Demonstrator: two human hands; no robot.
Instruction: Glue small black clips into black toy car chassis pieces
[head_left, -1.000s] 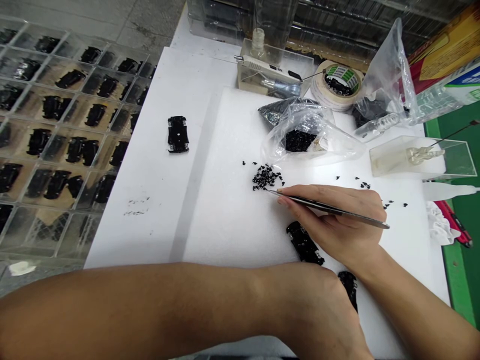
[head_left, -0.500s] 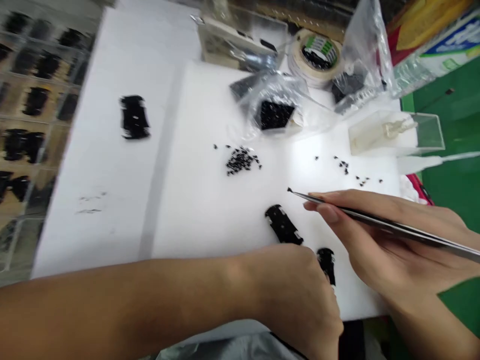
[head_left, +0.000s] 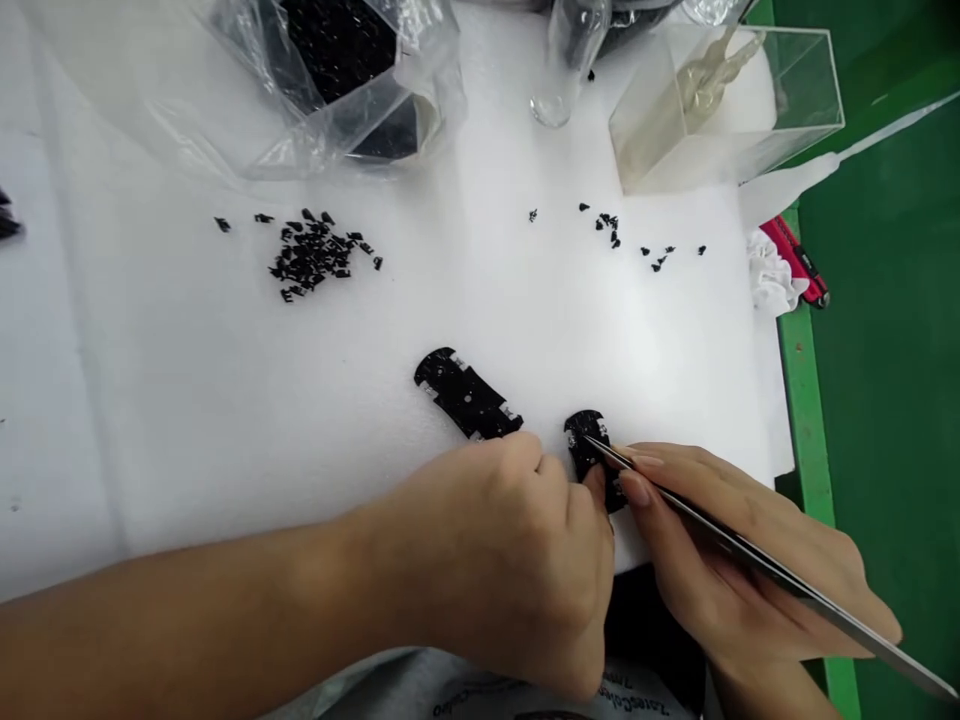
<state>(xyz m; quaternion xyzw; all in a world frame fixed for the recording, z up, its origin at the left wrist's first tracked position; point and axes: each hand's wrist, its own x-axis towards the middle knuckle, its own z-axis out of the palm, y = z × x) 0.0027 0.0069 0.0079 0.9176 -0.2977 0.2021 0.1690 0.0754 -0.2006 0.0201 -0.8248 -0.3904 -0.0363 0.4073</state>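
My right hand (head_left: 750, 540) grips a pair of metal tweezers (head_left: 720, 530), their tip resting on a small black notched plate (head_left: 586, 432). Whether a tiny piece sits at the tip cannot be made out. Curled closed, my left hand (head_left: 517, 550) has a fingertip against that same plate's side; most of its fingers are hidden under the hand. Just above its knuckles lies a second black plate (head_left: 466, 395), tilted, with pale notches along its edges. Farther up, a pile of tiny black pieces (head_left: 311, 252) is heaped on the white sheet (head_left: 247, 400).
Several more tiny black bits (head_left: 607, 225) lie scattered at upper right. Behind them stand a clear box (head_left: 799, 85) and a glass bottle (head_left: 566, 70). A plastic bag (head_left: 315, 140) with black contents is at the top. A red-handled tool (head_left: 802, 265) lies by the green edge.
The view has shifted closer and to the right. My right hand has brought the tweezers, which had a tiny black piece at the tip, down onto the plate beside my left hand.
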